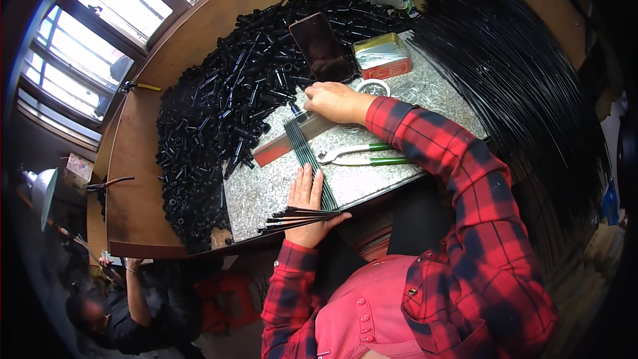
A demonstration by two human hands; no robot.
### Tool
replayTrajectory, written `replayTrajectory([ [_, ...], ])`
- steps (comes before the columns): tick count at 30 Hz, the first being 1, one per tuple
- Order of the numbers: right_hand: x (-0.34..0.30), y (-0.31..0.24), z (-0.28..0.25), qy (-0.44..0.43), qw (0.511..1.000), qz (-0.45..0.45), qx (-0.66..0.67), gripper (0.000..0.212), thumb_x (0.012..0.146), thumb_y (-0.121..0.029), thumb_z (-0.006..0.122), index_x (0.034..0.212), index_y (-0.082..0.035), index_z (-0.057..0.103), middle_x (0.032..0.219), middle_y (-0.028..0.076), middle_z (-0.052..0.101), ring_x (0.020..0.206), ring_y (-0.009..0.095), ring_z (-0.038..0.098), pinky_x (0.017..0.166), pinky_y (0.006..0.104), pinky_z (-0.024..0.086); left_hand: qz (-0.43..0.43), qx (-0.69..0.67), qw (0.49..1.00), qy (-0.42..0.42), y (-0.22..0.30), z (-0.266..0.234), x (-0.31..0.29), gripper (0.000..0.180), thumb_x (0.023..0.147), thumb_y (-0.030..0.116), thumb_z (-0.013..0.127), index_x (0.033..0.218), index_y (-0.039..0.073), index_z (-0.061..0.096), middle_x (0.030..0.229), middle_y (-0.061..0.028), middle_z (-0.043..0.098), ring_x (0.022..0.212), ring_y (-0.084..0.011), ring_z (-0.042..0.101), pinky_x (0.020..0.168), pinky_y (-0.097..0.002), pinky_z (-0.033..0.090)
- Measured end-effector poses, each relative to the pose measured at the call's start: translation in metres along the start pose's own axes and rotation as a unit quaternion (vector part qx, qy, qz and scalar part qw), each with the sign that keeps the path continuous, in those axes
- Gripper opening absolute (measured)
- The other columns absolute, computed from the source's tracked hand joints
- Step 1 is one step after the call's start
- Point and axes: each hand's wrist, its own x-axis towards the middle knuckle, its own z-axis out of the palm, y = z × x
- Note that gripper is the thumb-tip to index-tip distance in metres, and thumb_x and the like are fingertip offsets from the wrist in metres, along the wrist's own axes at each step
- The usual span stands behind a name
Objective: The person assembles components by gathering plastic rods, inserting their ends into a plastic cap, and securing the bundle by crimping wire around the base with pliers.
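My left hand (307, 203) lies flat at the table's front edge, fingers stretched out against a row of thin dark rods (307, 149). Black bent ends of the rods (302, 216) cross over its palm, and the thumb sticks out to the right. The row of rods rests side by side across a grey bar with a red end (272, 149). At the rods' far end is my right hand (329, 101), fingers pinched together; what is between them is too hidden to name. Green-handled pliers (359, 155) lie just right of the rods.
A large heap of small black tubular parts (219, 86) covers the table's left and back. Behind my right hand are a dark phone (318, 46), a red-yellow tin of thin pins (383, 56) and a white ring-shaped dish (373, 86). Long black rods (505, 60) fill the right. Another person (126, 306) sits lower left.
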Motion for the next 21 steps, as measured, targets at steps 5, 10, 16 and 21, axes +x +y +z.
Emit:
replayTrajectory([
  [5,0.0012,0.0021,-0.0007,-0.001,1.000,-0.001,0.015,0.017,0.082,-0.014,0.055,0.083,-0.007,0.071,0.098,0.012,0.061,0.098,0.029,0.060,0.085,0.0397,0.050,-0.004,0.003,1.000,-0.004,0.0003,-0.0011,-0.0008,0.114,0.052,0.047,0.087,0.143,0.001,0.034,0.149,-0.0256,0.030,0.138,-0.0421,0.030,0.112,-0.0496,0.028],
  [10,-0.0009,0.0047,0.0029,0.001,1.000,-0.003,0.009,0.017,0.083,-0.014,0.055,0.084,-0.007,0.071,0.097,0.012,0.060,0.098,0.029,0.060,0.085,0.0398,0.050,0.000,-0.001,1.000,-0.004,0.0000,-0.0004,0.0003,0.114,0.053,0.047,0.087,0.142,0.000,0.034,0.149,-0.0262,0.030,0.138,-0.0422,0.030,0.112,-0.0495,0.028],
  [16,0.0041,-0.0019,-0.0006,-0.008,1.000,-0.005,0.004,0.016,0.083,-0.014,0.055,0.084,-0.007,0.070,0.097,0.012,0.060,0.097,0.028,0.060,0.084,0.0391,0.050,-0.007,0.002,1.000,-0.006,0.0001,-0.0015,-0.0018,0.114,0.053,0.048,0.087,0.142,0.000,0.035,0.149,-0.0263,0.030,0.138,-0.0423,0.030,0.112,-0.0499,0.027],
  [21,0.0031,-0.0002,-0.0012,-0.005,1.000,-0.005,0.000,0.016,0.083,-0.013,0.055,0.084,-0.007,0.070,0.096,0.011,0.060,0.097,0.027,0.060,0.083,0.0385,0.051,-0.004,0.002,1.000,-0.008,0.0000,-0.0007,-0.0004,0.114,0.053,0.048,0.087,0.143,0.001,0.034,0.149,-0.0261,0.030,0.139,-0.0422,0.029,0.112,-0.0499,0.027],
])
